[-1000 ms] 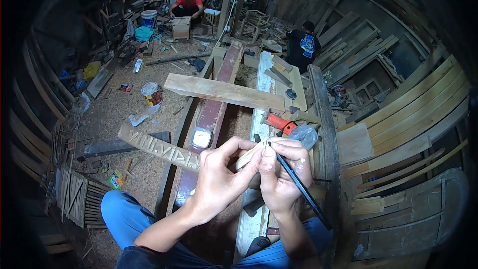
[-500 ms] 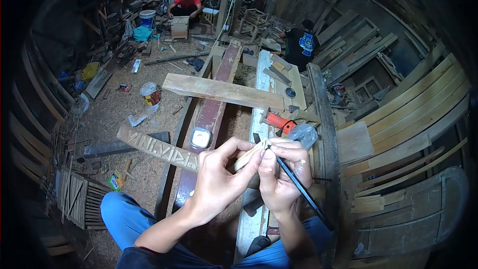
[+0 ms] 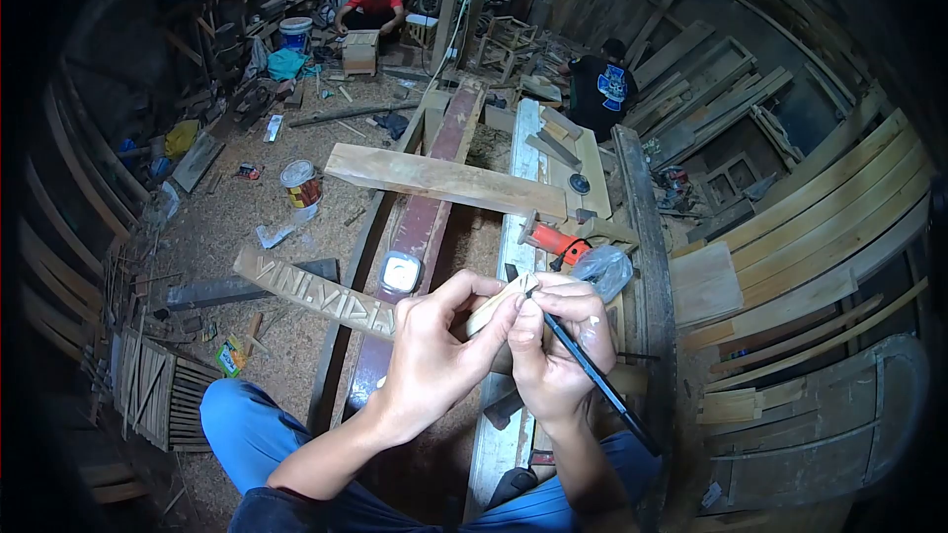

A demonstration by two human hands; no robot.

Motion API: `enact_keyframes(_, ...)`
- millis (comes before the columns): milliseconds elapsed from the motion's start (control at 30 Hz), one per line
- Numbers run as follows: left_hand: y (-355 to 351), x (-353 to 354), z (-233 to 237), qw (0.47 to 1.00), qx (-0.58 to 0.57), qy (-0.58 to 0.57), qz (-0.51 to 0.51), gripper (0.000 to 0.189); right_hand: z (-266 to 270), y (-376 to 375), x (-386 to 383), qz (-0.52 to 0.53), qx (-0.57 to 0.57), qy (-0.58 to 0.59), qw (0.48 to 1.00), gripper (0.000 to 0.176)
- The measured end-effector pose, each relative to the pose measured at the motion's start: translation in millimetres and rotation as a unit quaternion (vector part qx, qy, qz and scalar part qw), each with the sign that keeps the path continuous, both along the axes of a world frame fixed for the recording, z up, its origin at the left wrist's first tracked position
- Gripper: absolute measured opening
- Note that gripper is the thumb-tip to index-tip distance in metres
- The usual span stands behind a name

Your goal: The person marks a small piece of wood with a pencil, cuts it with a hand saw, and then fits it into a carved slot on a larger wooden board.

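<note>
Between the fingers of my left hand [image 3: 434, 345] is a small pale piece of wood [image 3: 501, 304]. My right hand [image 3: 561, 350] pinches a long thin black tool [image 3: 602, 385], its upper end at the tip of the wood and its lower end slanting down to the right. The fingertips of both hands meet around the wood's tip. Left of my hands lies a board with carved letters [image 3: 316, 291]. A red power tool [image 3: 553, 240] and a clear plastic bag [image 3: 602, 269] are just beyond my right hand.
A long plank [image 3: 444, 181] crosses the bench beams [image 3: 434, 197]. A white-lidded container [image 3: 400, 273] stands on the left beam. A paint bucket [image 3: 300, 184] is on the floor. Two people [image 3: 373, 10] crouch farther back, one in red, one in black [image 3: 602, 89]. Curved slats line the right.
The view has shifted very slightly. Both hands keep their hold, and my right hand with the black tool has moved a little to the left.
</note>
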State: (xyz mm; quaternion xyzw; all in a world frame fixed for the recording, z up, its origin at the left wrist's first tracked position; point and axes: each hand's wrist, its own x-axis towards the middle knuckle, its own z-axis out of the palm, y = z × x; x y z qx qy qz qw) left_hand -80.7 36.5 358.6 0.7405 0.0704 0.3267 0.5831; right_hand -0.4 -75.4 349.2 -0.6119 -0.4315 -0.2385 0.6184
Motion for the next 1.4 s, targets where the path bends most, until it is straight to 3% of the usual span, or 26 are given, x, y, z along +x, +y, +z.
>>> enact_keyframes(300, 1.2, 5.2, -10.2, 1.000, -0.021, 0.010, 0.000, 0.022, -7.6, -0.8, 1.3, 0.030, -0.013, 0.051, 0.998, 0.019)
enact_keyframes(400, 5.8, 10.2, -14.6, 0.999, -0.042, 0.021, 0.000, 0.023, -15.2, 4.2, 4.5, 0.064, 0.034, 0.099, 0.992, 0.017)
enact_keyframes(433, 7.1, 12.2, -17.2, 0.998, -0.048, 0.031, 0.000, 0.024, -16.9, 5.7, 4.6, 0.108, 0.063, 0.163, 0.979, 0.017)
enact_keyframes(567, 15.2, 26.3, -45.3, 0.991, -0.107, 0.079, -0.016, 0.025, -36.6, -1.0, 25.0, 0.079, -0.053, 0.354, 0.930, 0.019)
enact_keyframes(633, 28.1, 37.1, -73.9, 0.989, -0.097, 0.111, -0.003, 0.021, -57.8, -3.3, 37.3, 0.049, -0.108, 0.337, 0.934, 0.014)
enact_keyframes(700, 42.6, 44.6, -104.3, 0.982, -0.109, 0.153, 0.039, 0.022, -82.4, -13.0, 49.4, 0.037, -0.170, 0.398, 0.901, 0.008)
enact_keyframes(800, 55.5, 43.8, -150.1, 0.972, -0.182, 0.137, 0.050, 0.021, -127.9, -32.2, 63.9, 0.024, -0.289, 0.400, 0.869, 0.020)
enact_keyframes(1000, 34.4, 10.0, -221.1, 0.944, -0.225, 0.240, 0.023, 0.025, -220.8, -64.9, 54.1, -0.056, -0.372, 0.387, 0.842, 0.025)
enact_keyframes(1033, 30.9, 3.3, -244.8, 0.947, -0.158, 0.278, 0.022, 0.024, -236.4, -70.8, 53.0, -0.064, -0.393, 0.398, 0.827, 0.025)
enact_keyframes(1100, 13.4, -12.8, -268.0, 0.946, -0.181, 0.269, -0.002, 0.024, -287.8, -76.5, 42.5, -0.083, -0.275, 0.396, 0.872, 0.025)
enact_keyframes(1167, -7.4, -23.2, -278.6, 0.940, -0.220, 0.261, 0.011, 0.023, -305.0, -77.9, 26.7, -0.147, -0.287, 0.387, 0.864, 0.028)
enact_keyframes(1200, -18.1, -27.4, -285.3, 0.935, -0.225, 0.274, -0.001, 0.022, -300.1, -78.2, 20.9, -0.156, -0.313, 0.423, 0.836, 0.034)
enact_keyframes(1300, -41.5, -31.5, -292.1, 0.933, -0.223, 0.283, -0.007, 0.018, -310.8, -84.3, 5.9, -0.164, -0.296, 0.420, 0.842, 0.039)
enact_keyframes(1400, -56.0, -32.8, -303.0, 0.928, -0.221, 0.300, -0.025, 0.018, -328.9, -92.9, 1.8, -0.190, -0.324, 0.402, 0.835, 0.033)
